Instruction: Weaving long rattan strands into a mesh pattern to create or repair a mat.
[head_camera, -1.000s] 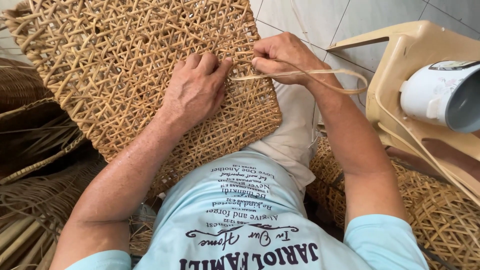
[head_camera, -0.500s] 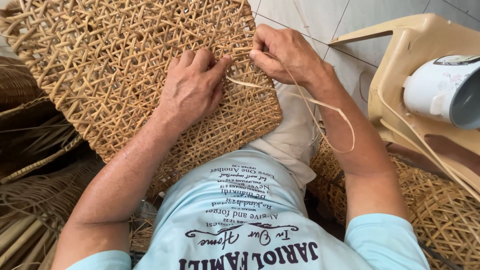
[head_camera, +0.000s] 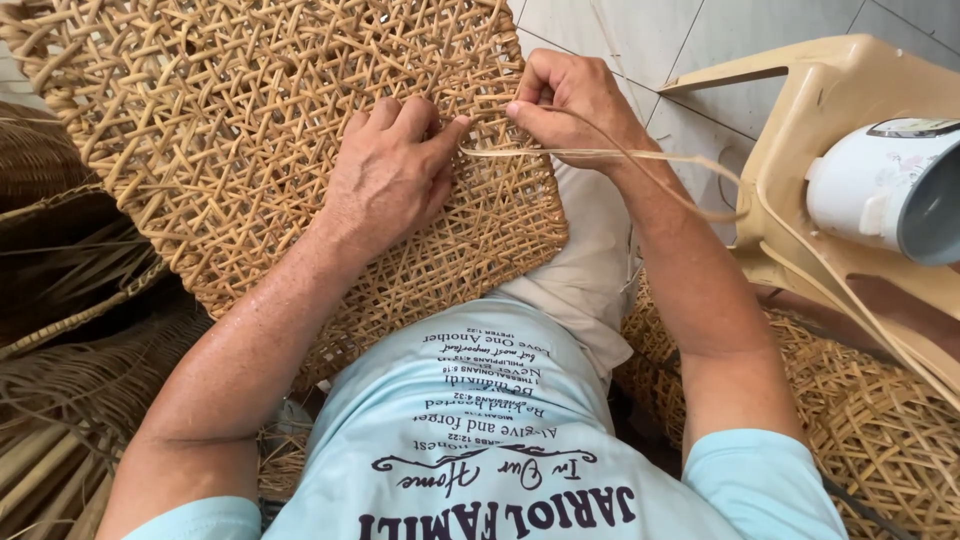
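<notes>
A large woven rattan panel (head_camera: 230, 130) with an open lattice rests on my lap. My left hand (head_camera: 390, 170) lies flat on it, fingers pressing the weave near the panel's right side. Just to its right, my right hand (head_camera: 575, 105) pinches a thin flat rattan strip (head_camera: 640, 155). The strip runs out of the weave between the two hands, then loops off to the right over my forearm.
A beige plastic chair (head_camera: 800, 110) stands at the right with a white cylindrical appliance (head_camera: 880, 185) lying on it. More woven rattan pieces lie at the lower right (head_camera: 880, 420) and a rattan bundle at the left (head_camera: 60, 330). Tiled floor shows at the top right.
My right hand has drawn the strip further through the weave, so the loop now trails out to the right. The left hand stays pressed on the panel.
</notes>
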